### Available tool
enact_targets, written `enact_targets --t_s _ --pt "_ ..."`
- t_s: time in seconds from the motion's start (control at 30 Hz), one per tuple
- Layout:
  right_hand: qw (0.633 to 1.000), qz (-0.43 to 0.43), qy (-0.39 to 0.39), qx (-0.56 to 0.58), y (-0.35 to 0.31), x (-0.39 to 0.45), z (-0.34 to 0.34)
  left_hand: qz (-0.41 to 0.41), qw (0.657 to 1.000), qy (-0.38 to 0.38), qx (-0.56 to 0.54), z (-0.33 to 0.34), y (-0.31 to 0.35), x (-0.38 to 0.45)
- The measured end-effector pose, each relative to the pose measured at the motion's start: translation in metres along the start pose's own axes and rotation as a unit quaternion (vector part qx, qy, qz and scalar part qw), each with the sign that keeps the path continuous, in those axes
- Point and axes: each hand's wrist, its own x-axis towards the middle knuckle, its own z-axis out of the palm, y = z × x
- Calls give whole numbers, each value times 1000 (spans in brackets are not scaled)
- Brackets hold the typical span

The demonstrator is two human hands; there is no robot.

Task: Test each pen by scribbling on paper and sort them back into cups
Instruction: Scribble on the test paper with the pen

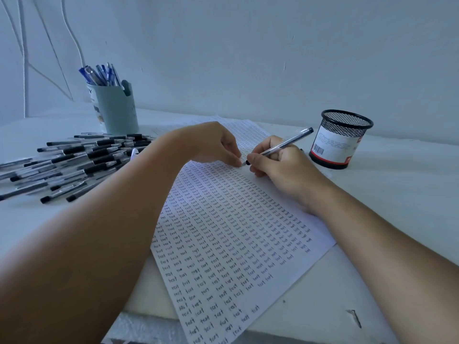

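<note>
A sheet of paper (231, 234) covered in rows of the handwritten word "test" lies across the table middle. My right hand (278, 165) grips a clear pen with black ends (285, 142), its tip end pointing left just above the paper. My left hand (218, 145) is beside that tip, its fingers pinching at the pen's front end, where a small cap may be. A pile of black-capped pens (74, 162) lies at the left. A pale green cup (116, 110) behind the pile holds several blue pens. A black mesh cup (340, 140) stands at the right.
The white table (397, 184) meets a pale wall at the back. White cables (24, 58) hang down the wall at the left. The table's front edge runs under the paper's lower corner, with a small dark mark (355, 316) near it.
</note>
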Motion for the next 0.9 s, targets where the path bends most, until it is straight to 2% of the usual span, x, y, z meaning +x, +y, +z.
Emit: enact_targets --t_s 0.3,0.9 --pt "998 -19 -22 -60 2 -1 -1 -4 1000 2 -8 1 1 -2" --pt "998 -21 -13 -64 4 0 1 -8 1000 -1 -4 0 5 -5"
